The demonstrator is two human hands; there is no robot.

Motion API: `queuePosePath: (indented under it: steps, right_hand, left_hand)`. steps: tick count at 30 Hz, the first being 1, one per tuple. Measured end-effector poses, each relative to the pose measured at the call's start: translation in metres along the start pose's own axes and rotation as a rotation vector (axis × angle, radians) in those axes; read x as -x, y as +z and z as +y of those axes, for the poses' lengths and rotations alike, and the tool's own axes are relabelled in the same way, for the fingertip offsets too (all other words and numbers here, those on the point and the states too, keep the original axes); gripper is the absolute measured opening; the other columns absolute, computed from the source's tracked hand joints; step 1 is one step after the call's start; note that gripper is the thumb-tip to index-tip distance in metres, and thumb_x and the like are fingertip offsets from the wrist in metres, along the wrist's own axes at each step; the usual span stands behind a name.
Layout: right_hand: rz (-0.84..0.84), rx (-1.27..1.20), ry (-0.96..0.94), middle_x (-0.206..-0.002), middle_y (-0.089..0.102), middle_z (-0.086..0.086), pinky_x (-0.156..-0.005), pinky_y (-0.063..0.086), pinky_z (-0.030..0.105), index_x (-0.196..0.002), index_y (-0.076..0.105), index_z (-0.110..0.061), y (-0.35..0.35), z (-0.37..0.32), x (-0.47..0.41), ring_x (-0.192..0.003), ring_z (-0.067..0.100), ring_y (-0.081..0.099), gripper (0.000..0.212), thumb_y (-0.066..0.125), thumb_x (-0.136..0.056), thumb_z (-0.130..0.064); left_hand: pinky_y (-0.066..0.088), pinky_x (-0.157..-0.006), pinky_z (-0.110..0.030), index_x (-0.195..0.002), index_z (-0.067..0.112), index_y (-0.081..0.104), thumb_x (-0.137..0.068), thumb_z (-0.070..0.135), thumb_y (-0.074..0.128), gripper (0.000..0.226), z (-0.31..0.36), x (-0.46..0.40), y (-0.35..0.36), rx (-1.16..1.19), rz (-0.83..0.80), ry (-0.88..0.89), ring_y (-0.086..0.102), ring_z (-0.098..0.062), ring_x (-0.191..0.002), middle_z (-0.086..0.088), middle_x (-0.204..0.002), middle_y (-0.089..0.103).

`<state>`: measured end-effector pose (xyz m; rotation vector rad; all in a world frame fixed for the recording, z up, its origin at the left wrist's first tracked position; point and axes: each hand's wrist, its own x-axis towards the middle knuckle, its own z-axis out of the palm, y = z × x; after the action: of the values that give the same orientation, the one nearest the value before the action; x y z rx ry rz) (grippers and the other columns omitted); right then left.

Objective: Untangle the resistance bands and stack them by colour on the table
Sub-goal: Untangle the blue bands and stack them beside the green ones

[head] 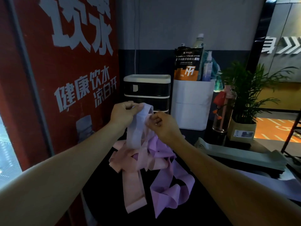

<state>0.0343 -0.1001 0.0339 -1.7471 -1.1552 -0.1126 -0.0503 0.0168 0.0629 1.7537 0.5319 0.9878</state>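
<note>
A dark, smooth tabletop (203,209) sits in a corner beside a tall red panel (68,79) printed with blocky white characters, with a grey wall behind. At the back stand a small drawer unit (147,92) with glossy black fronts and white frames, and a white boxy bin (192,103) holding an orange-and-black powder pouch (188,64) and a slim spray bottle (207,67). To the right are a clear tinted bottle (224,111) and a feathery green potted palm (249,95). A flat grey stack of folded sheets (244,155) lies on the tabletop's right side. In the middle, a tangle of wide, flat, matte elastic bands rests in soft loops: pink bands (130,181) on the left and purple bands (164,191) on the right, knotted together. A pale lavender band (137,128) is lifted above the heap. The left hand (122,115) pinches its upper loop with curled fingers, and the right hand (162,126) pinches a pale pink strand just beside it, fingers curled closed on the strip.
</note>
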Motion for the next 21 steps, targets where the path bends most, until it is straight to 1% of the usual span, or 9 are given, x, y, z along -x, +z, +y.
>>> queuePosePath:
  steps: [2,4,7,9,12,14,16,18,21]
  right_hand:
    - [0.049,0.006,0.008,-0.080,0.063,0.018,-0.072,0.049,0.032,-0.088,0.063,0.004,-0.002,-0.001,0.000,-0.070,0.023,0.055,0.020,0.063,-0.087,-0.015]
    - [0.092,0.029,0.023,-0.077,0.062,0.024,-0.068,0.047,0.035,-0.083,0.063,0.007,-0.006,-0.001,0.000,-0.065,0.025,0.051,0.016,0.063,-0.085,-0.009]
    - [0.142,0.027,0.064,-0.066,0.057,0.011,-0.061,0.046,0.026,-0.079,0.063,0.001,-0.009,0.002,-0.003,-0.064,0.016,0.053,0.006,0.064,-0.083,-0.004]
    - [0.121,-0.007,0.103,-0.066,0.060,0.006,-0.061,0.051,0.026,-0.078,0.063,-0.005,-0.007,0.003,-0.003,-0.064,0.020,0.060,0.005,0.066,-0.082,-0.006]
    - [0.063,-0.071,0.117,-0.074,0.066,0.010,-0.072,0.057,0.042,-0.087,0.069,0.001,-0.002,0.006,-0.002,-0.071,0.027,0.066,0.006,0.064,-0.082,-0.001]
    - [0.016,-0.140,0.126,-0.081,0.068,0.019,-0.077,0.056,0.048,-0.091,0.068,0.008,-0.002,0.005,-0.002,-0.077,0.032,0.065,0.012,0.060,-0.084,0.004]
    - [-0.030,-0.288,0.213,-0.085,0.066,0.027,-0.080,0.053,0.051,-0.096,0.063,0.014,-0.002,0.002,-0.001,-0.079,0.036,0.063,0.017,0.052,-0.086,0.009]
    - [-0.067,-0.430,0.349,-0.075,0.061,0.018,-0.076,0.052,0.043,-0.098,0.059,0.015,-0.003,-0.001,-0.002,-0.071,0.027,0.058,0.019,0.046,-0.086,0.009]
    - [-0.097,-0.655,0.503,-0.069,0.053,0.009,-0.057,0.048,0.026,-0.088,0.060,0.002,-0.008,-0.006,-0.004,-0.062,0.018,0.052,0.019,0.041,-0.085,0.005]
  left_hand:
    - [0.049,-0.096,-0.045,-0.085,0.020,0.072,-0.080,0.028,0.069,0.010,-0.001,0.005,0.000,0.046,-0.051,-0.018,0.060,-0.025,-0.106,-0.007,-0.106,0.068]
    - [0.050,-0.095,-0.045,-0.083,0.021,0.071,-0.079,0.027,0.070,0.007,-0.003,0.006,-0.002,0.074,-0.065,-0.042,0.062,-0.024,-0.102,-0.007,-0.102,0.069]
    - [0.049,-0.097,-0.038,-0.084,0.018,0.069,-0.084,0.016,0.067,0.003,-0.007,0.005,-0.004,0.123,-0.067,-0.069,0.062,-0.016,-0.094,0.000,-0.094,0.067]
    - [0.049,-0.096,-0.038,-0.087,0.016,0.068,-0.087,0.013,0.063,0.006,-0.009,0.004,-0.002,0.188,-0.071,-0.103,0.061,-0.019,-0.098,-0.001,-0.095,0.066]
    - [0.054,-0.082,-0.029,-0.103,0.006,0.064,-0.092,0.002,0.052,0.017,-0.008,0.007,0.001,0.268,-0.124,-0.150,0.062,-0.016,-0.090,-0.002,-0.094,0.065]
    - [0.054,-0.073,-0.021,-0.111,0.005,0.059,-0.091,-0.005,0.050,0.024,-0.010,0.011,0.001,0.279,-0.175,-0.140,0.063,-0.011,-0.086,-0.001,-0.096,0.064]
    - [0.055,-0.069,-0.017,-0.113,0.007,0.057,-0.089,-0.006,0.054,0.027,-0.014,0.015,0.000,0.263,-0.195,-0.119,0.062,-0.008,-0.087,0.001,-0.099,0.064]
    - [0.055,-0.069,-0.015,-0.114,0.007,0.056,-0.087,-0.004,0.057,0.029,-0.017,0.016,-0.001,0.258,-0.203,-0.102,0.062,-0.006,-0.087,0.002,-0.100,0.063]
    - [0.055,-0.078,-0.023,-0.113,0.008,0.056,-0.086,0.001,0.061,0.028,-0.019,0.017,0.002,0.232,-0.235,-0.121,0.063,-0.012,-0.092,-0.003,-0.107,0.063]
